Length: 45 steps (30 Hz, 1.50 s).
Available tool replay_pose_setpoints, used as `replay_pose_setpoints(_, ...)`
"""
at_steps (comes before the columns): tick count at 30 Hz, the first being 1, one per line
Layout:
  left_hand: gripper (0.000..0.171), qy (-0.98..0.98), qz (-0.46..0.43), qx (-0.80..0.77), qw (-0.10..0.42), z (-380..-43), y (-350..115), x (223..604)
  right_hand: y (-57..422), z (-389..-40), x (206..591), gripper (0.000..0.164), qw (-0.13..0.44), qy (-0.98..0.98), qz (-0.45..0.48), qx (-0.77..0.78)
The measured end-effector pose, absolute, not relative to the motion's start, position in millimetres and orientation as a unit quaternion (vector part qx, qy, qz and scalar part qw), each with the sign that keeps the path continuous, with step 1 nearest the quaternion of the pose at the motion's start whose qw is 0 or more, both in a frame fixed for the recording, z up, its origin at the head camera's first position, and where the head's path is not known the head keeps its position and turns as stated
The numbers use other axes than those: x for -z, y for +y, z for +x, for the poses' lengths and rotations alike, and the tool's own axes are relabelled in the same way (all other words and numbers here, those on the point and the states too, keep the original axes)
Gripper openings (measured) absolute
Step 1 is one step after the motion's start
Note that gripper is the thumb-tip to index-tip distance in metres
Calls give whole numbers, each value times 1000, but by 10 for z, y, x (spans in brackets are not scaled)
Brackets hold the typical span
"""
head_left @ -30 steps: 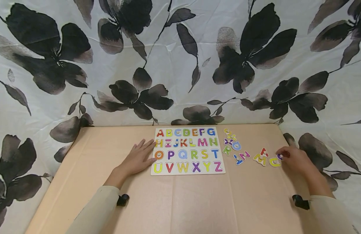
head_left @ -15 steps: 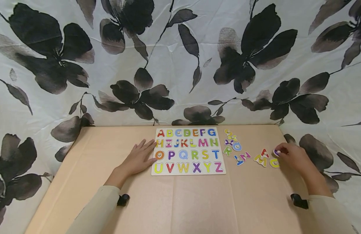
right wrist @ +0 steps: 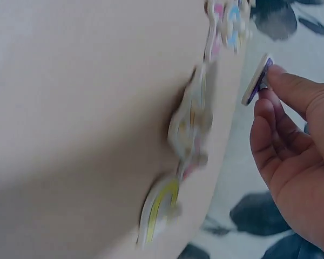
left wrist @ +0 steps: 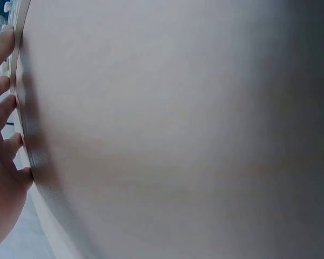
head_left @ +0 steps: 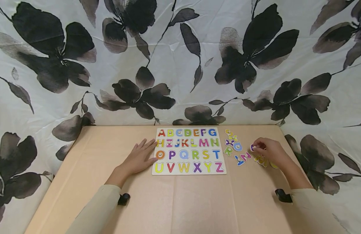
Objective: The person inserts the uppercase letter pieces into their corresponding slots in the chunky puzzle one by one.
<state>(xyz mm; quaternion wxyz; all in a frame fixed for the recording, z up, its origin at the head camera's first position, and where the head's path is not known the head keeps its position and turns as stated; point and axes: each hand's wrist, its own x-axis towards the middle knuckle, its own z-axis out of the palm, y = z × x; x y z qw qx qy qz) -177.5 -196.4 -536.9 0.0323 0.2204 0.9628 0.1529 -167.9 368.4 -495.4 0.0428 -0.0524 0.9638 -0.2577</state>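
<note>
A white alphabet puzzle board (head_left: 174, 148) lies at the far side of the table, rows of coloured letters from A to Z on it. My left hand (head_left: 139, 157) rests with fingers spread at its left edge, fingertips on the board; the left wrist view shows the fingers (left wrist: 6, 108) along that edge. To the right, my right hand (head_left: 269, 151) pinches a purple puzzle letter (right wrist: 257, 81) with a white border between thumb and fingers, held above the table. Which letter it is, I cannot tell. Below that hand lie a yellow M (head_left: 260, 161) and a yellow U (right wrist: 163, 210).
Loose letters lie right of the board: a purple X (head_left: 228, 142), a blue O (head_left: 237, 146), a green R (head_left: 228, 150), a pink Z (head_left: 246, 156) and several others. A floral cloth (head_left: 174, 65) hangs behind the table (head_left: 198, 204).
My right hand has picked up the purple letter from beside the yellow U and carried it left, over the red A, now hidden. The left hand has stayed on the board.
</note>
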Motion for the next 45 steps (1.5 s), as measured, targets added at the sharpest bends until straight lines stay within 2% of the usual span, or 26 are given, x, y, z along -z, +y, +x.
replay_pose_setpoints(11,76,962,223,-152,31,-1770,-1978,5385,3064,-1818,4987,13,73,940,-51,328)
replay_pose_setpoints(19,76,961,224,-157,32,-1737,-1995,5392,2551,-1900,5008,15,62,930,-104,347)
replay_pose_setpoints(25,75,962,227,-150,29,-1732,-2010,5419,2123,-1957,5055,16,74,916,-104,381)
replay_pose_setpoints(31,75,961,229,-153,29,-1728,-2019,5398,1676,-1961,5101,16,78,915,-95,384)
replay_pose_setpoints(45,75,959,237,-152,24,-1747,-2030,5384,802,-1894,5115,24,54,925,-152,344)
